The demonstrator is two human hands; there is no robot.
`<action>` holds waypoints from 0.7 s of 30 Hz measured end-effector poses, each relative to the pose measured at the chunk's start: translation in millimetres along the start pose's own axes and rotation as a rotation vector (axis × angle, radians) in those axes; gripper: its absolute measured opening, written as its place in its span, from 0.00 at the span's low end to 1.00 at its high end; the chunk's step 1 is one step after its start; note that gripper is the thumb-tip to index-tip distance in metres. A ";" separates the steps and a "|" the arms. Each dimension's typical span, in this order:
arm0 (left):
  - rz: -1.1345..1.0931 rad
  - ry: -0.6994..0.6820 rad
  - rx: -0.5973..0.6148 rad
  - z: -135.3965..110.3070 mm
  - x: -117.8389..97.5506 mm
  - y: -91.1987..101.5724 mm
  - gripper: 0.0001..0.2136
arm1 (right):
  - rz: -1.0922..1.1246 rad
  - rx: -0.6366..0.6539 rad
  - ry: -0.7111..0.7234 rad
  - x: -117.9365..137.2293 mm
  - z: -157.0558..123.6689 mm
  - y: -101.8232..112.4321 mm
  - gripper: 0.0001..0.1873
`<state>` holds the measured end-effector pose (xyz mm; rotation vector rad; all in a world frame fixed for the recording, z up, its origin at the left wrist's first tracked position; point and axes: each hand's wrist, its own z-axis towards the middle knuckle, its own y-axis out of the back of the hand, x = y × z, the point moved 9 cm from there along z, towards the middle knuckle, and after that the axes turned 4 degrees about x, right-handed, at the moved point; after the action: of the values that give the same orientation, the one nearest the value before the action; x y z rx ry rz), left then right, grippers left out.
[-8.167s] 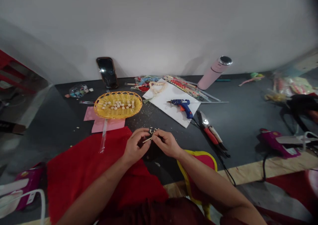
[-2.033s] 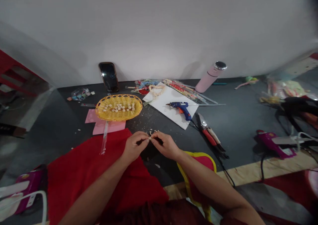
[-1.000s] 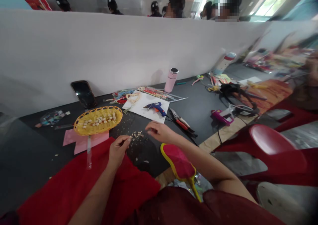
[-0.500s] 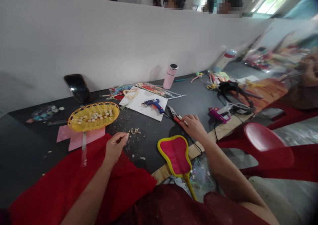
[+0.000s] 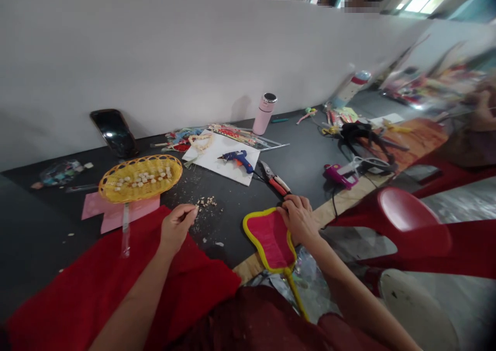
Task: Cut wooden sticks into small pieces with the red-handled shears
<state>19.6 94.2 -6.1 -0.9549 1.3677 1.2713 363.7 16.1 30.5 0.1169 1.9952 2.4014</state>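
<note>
My left hand (image 5: 179, 226) is closed in a pinch at the edge of a little pile of pale bits (image 5: 207, 202); whatever lies between the fingertips is too small to name. My right hand (image 5: 299, 217) rests at the right edge of a pink, yellow-rimmed fan-shaped piece (image 5: 269, 237), thumb and fingers apart, with nothing visible in it. Just beyond its fingers lie pruning shears (image 5: 276, 180) with red-and-white handles. Left of the pile, a yellow woven basket (image 5: 112, 196) holds several small whitish pieces.
A blue glue gun (image 5: 238, 158) lies on a white board (image 5: 217, 167). Behind stand a pink bottle (image 5: 264, 116) and a phone (image 5: 114, 134). A purple glue gun (image 5: 341, 176) is at right, near a red stool (image 5: 406, 211). Red cloth (image 5: 127, 278) covers the near left.
My right hand has let go of the shears' handle and moved down to the fan's edge. The left hand stays pinched beside the pile. The view has shifted slightly.
</note>
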 end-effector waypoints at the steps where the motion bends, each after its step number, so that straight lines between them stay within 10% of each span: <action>1: -0.001 0.001 -0.002 -0.1 0.1 0.1 0.07 | -0.003 -0.004 0.016 1.3 1.4 -0.3 0.07; 21: 0.013 -0.052 0.001 0.3 4.9 -2.6 0.07 | 0.107 0.004 0.145 -41.6 63.8 -29.1 0.13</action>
<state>21.3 94.5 -11.4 -0.9076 1.3361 1.2963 408.6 81.5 11.6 0.0520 2.1060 2.5398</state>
